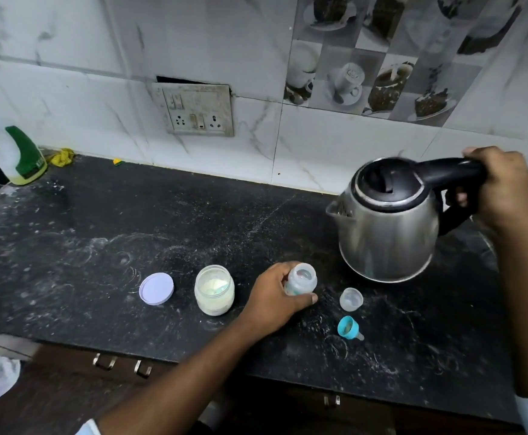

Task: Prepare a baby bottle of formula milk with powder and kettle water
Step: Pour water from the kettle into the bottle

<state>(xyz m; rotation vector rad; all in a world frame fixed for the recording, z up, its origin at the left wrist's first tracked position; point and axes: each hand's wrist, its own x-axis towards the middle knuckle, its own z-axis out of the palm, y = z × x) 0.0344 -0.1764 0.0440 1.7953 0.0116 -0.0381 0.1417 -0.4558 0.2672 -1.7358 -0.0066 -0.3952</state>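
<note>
At lower centre of the frame, the left hand (273, 296) curls around the open baby bottle (301, 280) standing on the dark surface (105, 221). At right, the right hand (501, 186) grips the black handle of the steel kettle (388, 221), its spout towards the bottle. Left of the bottle stands the open powder jar (214, 290), its lilac lid (156, 288) beside it. A clear cap (351, 298) and teal teat ring (349, 327) lie right of the bottle.

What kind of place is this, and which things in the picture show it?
Probably a home kitchen: a dark stone counter against wall tiles printed with cups, a socket above it, and an electric kettle.
</note>
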